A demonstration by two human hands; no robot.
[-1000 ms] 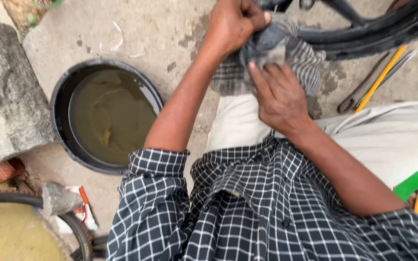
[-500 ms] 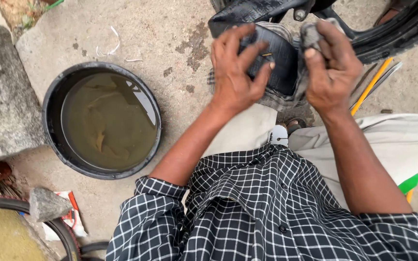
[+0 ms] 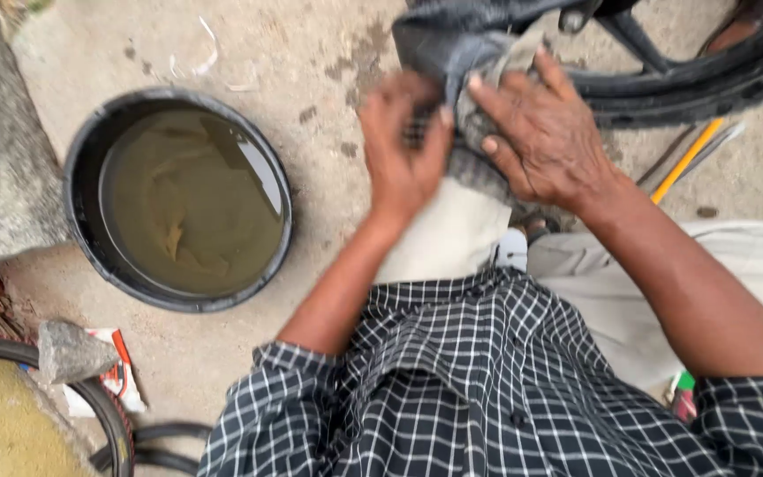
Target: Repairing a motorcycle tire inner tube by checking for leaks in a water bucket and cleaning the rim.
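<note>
Both hands, left (image 3: 402, 146) and right (image 3: 542, 132), gripped black rubber tube (image 3: 452, 40) at upper centre; water basin (image 3: 178, 199) lay well apart, left.

Black basin (image 3: 81, 168) of murky olive water; black-and-white checked shirt (image 3: 487, 389); possibly grey cloth (image 3: 496, 66)

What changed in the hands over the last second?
Half a second ago the hands were apart, each holding a side of the dark rubber tube. Now the left hand and right hand have closed together, pressing a checked cloth against the tube. The water basin and wheel stayed put.
</note>
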